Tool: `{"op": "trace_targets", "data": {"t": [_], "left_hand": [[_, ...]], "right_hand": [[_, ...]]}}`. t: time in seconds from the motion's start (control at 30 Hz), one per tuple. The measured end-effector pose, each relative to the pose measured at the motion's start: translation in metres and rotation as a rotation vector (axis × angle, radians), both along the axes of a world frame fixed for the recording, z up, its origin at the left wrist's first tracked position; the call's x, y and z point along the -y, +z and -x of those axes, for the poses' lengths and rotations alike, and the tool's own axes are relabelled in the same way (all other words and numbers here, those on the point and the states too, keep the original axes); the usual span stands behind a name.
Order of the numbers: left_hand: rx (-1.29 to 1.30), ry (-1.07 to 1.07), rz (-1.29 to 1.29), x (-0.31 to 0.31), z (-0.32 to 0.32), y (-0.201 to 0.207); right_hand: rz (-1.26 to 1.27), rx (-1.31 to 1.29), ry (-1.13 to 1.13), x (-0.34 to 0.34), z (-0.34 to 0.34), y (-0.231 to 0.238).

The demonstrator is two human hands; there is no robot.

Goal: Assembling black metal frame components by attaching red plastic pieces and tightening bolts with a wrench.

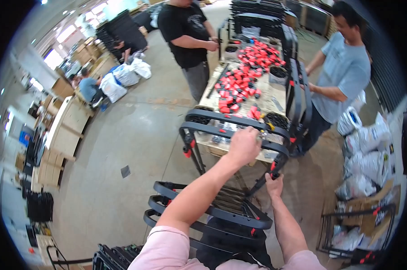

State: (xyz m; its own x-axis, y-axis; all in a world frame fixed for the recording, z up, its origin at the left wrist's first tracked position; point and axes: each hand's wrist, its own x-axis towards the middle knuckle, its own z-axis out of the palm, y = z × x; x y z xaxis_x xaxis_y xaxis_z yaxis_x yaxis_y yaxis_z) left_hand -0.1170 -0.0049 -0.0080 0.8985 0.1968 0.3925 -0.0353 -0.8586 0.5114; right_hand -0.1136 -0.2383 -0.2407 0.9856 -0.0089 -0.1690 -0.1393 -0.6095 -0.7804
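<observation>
A black tubular frame (pixel 214 128) with red fittings stands against the near end of a wooden work table (pixel 267 96). My left hand (pixel 245 146) is closed above the frame's top bar, near its right corner. A small object with yellow on it shows beside the fingers, but what the hand holds is mostly hidden. Lower down on the right, my right hand (pixel 274 185) is wrapped round the frame's leg, just below a red fitting. Red-and-black plastic parts (pixel 239 85) lie heaped along the table. A container of small black parts (pixel 277 119) sits just beyond my left hand.
More curved black frames (pixel 212 218) are stacked right before me. Two people (pixel 185 40) (pixel 341 67) stand at the table's far left and right side. Upright frames (pixel 298 85) line its right edge. White sacks (pixel 365 153) and cardboard lie at right; wooden benches (pixel 61 130) stand at left.
</observation>
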Motion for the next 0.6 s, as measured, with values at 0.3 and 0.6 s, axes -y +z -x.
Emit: {"op": "trace_targets", "data": {"t": [0.3, 0.6], "left_hand": [[0.125, -0.011, 0.042, -0.01, -0.004, -0.019], [0.161, 0.029, -0.007, -0.01, 0.007, -0.031]], "right_hand": [[0.086, 0.019, -0.073, -0.015, -0.01, -0.012], [0.177, -0.685, 0.14, -0.007, -0.018, 0.048]]}}
